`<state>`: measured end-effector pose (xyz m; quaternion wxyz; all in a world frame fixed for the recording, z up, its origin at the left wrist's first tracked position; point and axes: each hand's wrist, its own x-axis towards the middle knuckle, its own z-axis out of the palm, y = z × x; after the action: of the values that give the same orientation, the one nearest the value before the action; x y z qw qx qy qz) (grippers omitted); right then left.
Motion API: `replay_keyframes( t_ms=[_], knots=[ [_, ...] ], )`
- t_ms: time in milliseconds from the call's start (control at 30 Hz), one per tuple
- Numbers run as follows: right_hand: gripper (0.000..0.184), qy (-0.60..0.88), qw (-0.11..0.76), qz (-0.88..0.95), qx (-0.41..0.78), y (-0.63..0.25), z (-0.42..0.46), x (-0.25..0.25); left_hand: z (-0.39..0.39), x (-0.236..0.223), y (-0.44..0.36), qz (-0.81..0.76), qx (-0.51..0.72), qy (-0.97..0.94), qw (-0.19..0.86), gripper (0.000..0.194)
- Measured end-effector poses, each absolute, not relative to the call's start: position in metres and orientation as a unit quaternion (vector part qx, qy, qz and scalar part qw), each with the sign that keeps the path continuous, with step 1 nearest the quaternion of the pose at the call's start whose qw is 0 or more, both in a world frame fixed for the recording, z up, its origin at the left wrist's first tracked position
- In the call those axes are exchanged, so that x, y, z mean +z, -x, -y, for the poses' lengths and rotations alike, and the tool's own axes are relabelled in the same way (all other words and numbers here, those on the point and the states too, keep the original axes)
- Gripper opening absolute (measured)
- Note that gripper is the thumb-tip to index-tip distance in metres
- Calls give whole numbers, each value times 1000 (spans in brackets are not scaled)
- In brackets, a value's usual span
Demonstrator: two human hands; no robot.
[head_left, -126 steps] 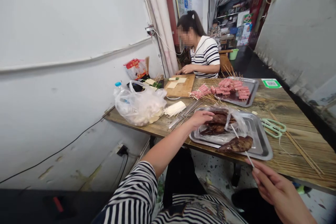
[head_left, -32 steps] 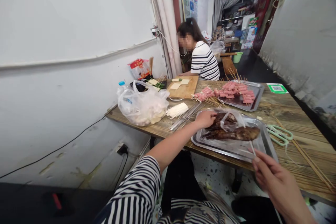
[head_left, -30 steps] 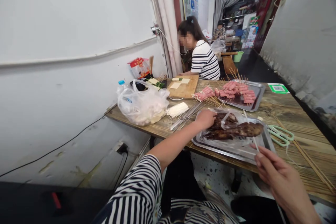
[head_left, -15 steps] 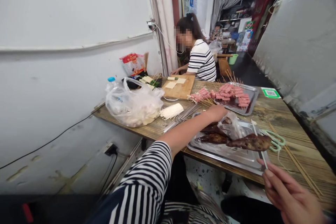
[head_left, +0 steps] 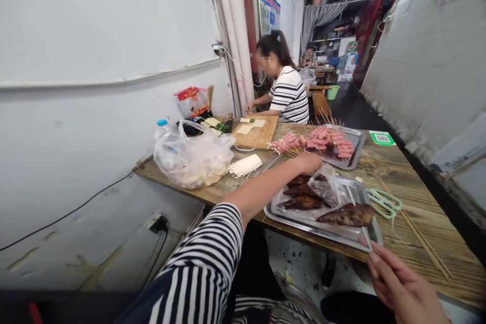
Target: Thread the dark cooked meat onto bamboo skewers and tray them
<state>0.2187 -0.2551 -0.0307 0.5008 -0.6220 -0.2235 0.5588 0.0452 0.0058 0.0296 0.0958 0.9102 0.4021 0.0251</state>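
Two trays (head_left: pixel 330 233), dark meat (head_left: pixel 302 203) nearer, pink rolls (head_left: pixel 327 137) farther; right hand (head_left: pixel 399 279) pinching skewer (head_left: pixel 365 237), left hand's (head_left: pixel 309 163) grip unclear

Wooden table (head_left: pixel 429 223): near tray (head_left: pixel 334 233), far tray (head_left: pixel 355 150), cutting board (head_left: pixel 260 137), plastic bag (head_left: pixel 193 157), white bundle (head_left: pixel 245 165), scissors (head_left: pixel 385 203), thin sticks (head_left: pixel 425 245), card (head_left: pixel 382 138)

The right fingers (head_left: pixel 385 254) hold a white stick (head_left: pixel 366 237) bearing a brown piece (head_left: pixel 347 215) over a metal tray (head_left: pixel 322 233).
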Motion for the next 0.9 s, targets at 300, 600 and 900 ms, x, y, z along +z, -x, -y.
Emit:
replay_keyframes(
  t_ms=[300, 600, 900],
  knots=[
    [74, 604, 485, 261, 576, -206, 256, -32, 54, 28, 3, -368, 132, -919, 44, 18],
    [70, 569, 467, 308, 603, -192, 248, -49, 104, -9, 35, -422, 129, -895, 71, 57],
    [76, 580, 497, 274, 585, -193, 253, -33, 87, 10, 46, -461, 216, -858, 67, 38]
  ],
)
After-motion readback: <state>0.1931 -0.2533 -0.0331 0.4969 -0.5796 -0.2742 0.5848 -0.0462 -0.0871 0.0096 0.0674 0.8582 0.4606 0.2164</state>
